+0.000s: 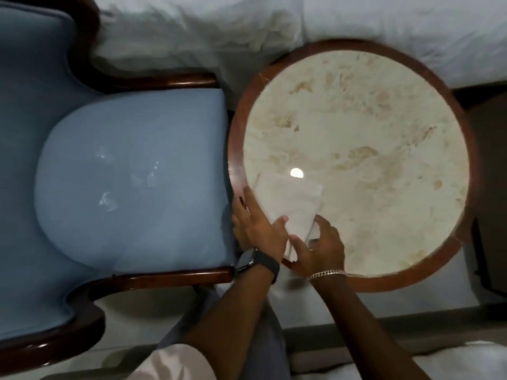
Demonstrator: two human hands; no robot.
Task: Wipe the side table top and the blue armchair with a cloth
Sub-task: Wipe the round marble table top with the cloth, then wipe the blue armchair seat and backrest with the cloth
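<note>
Looked like the very start. The folded white cloth [290, 204] lay on the round marble surface [384, 138] at its near-left edge. Left hand [258, 223] rested flat and open on it, right hand [321, 242] pinched its near corner. The blue armchair [131, 182] looked untouched, so basically everything was left.

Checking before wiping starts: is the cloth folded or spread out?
Folded. The cloth lies as a compact rectangle on the side table, under both hands' fingers.
</note>
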